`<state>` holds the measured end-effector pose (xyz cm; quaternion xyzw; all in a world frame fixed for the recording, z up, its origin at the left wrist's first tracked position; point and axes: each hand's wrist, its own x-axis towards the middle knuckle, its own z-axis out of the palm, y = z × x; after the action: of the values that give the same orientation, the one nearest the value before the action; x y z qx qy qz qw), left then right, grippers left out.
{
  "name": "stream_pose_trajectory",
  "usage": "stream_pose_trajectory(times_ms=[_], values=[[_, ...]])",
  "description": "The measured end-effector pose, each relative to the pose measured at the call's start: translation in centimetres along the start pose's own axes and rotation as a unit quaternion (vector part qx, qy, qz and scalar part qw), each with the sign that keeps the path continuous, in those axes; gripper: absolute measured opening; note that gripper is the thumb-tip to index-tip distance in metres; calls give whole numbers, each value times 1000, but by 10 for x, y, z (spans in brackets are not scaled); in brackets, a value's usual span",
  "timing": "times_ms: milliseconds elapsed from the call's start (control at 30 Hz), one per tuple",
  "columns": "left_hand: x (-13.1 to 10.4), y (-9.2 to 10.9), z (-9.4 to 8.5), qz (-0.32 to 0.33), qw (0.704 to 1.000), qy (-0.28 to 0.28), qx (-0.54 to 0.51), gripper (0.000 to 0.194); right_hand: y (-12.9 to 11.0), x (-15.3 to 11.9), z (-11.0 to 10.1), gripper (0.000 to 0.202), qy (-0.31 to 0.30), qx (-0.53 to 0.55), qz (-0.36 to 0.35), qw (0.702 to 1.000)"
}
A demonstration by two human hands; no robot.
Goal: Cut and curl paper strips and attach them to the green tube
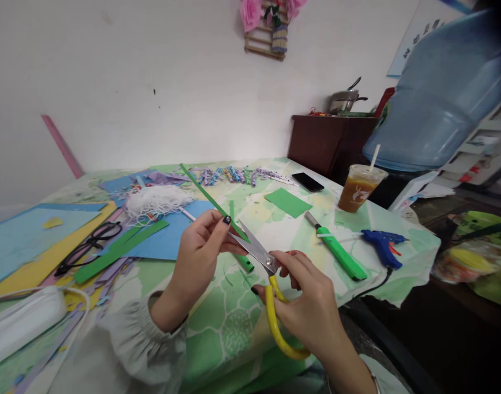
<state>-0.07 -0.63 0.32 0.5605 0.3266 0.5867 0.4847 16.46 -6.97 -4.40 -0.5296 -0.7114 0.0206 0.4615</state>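
My left hand pinches a long, narrow green paper strip between thumb and fingers. The strip slants up toward the back left, and its near end lies by the scissor blades. In my right hand is a pair of scissors with yellow handles, its blades pointing to the left hand. The blades are slightly apart and the strip's end overlaps them. Beneath the hands, a green tube with a dark open end lies on the cloth, partly hidden by the left fingers.
White yarn, black glasses and coloured paper sheets lie left. Curled paper pieces lie at the back. On the right are a green card, phone, green lighter, blue glue gun and drink cup.
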Motion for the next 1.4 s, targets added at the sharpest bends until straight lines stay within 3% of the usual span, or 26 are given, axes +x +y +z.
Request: stream_pose_trajectory(times_ms=[800, 1400], values=[[1, -2, 0, -3, 1000, 4, -3, 14, 1, 1, 1, 46, -9, 16, -5, 1000], [1, -1, 1, -7, 1000, -2, -4, 14, 1, 1, 0, 36, 1, 16, -3, 1000]])
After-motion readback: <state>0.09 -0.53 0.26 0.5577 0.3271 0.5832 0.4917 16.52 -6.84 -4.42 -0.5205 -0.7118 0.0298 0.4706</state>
